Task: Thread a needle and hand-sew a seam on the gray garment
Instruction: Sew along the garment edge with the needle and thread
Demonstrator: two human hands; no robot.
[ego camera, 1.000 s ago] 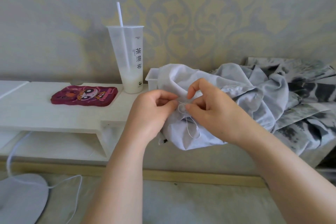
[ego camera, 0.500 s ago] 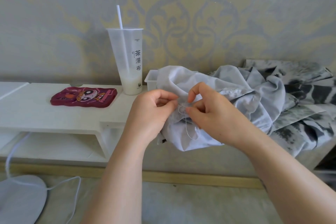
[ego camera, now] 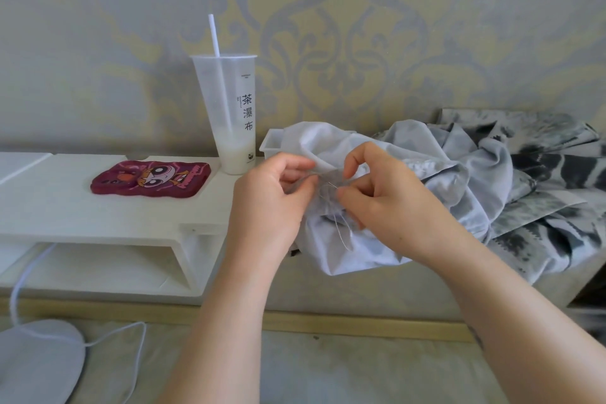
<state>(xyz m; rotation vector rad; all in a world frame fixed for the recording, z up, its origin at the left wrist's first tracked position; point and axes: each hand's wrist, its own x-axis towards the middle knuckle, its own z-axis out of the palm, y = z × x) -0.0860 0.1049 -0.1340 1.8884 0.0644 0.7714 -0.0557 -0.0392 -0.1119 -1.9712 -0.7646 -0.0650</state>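
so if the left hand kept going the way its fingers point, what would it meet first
Pointing rightward, the left hand would first meet the fold of gray garment it pinches, then probably the right hand at the needle; depth is unclear.

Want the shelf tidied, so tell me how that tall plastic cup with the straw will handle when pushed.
The tall plastic cup is probably light: only a little milky liquid sits at the bottom. Narrow base, wider top and its height suggest it tips easily if pushed high up. The straw leans loosely and may swing.
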